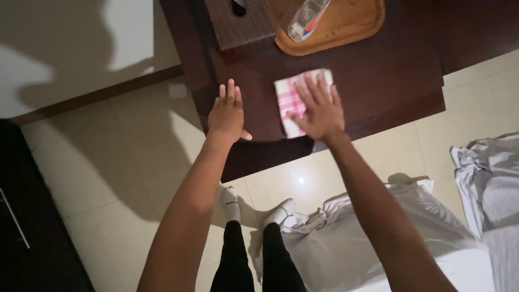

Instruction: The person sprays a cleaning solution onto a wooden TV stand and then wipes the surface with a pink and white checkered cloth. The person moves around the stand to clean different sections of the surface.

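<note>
We keep our right hand (319,111) spread flat on the pink checked cloth (294,100), left hand (227,113) open, bracing the dark table (378,81)

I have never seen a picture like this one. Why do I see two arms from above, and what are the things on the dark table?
The camera is worn on a person's head and looks down, so you see that person's own arms, legs and white socks from above. No machine is involved, only two bare hands.

The left hand lies flat and open on the dark wooden table, near its edge, and holds nothing. The right hand presses flat on a folded pink and white checked cloth on the table.

Farther back stands a wooden tray with a clear plastic bottle lying on it. Beside the tray is a dark woven mat.

Below, the floor is pale tile, and white sheets lie crumpled at the lower right.
</note>
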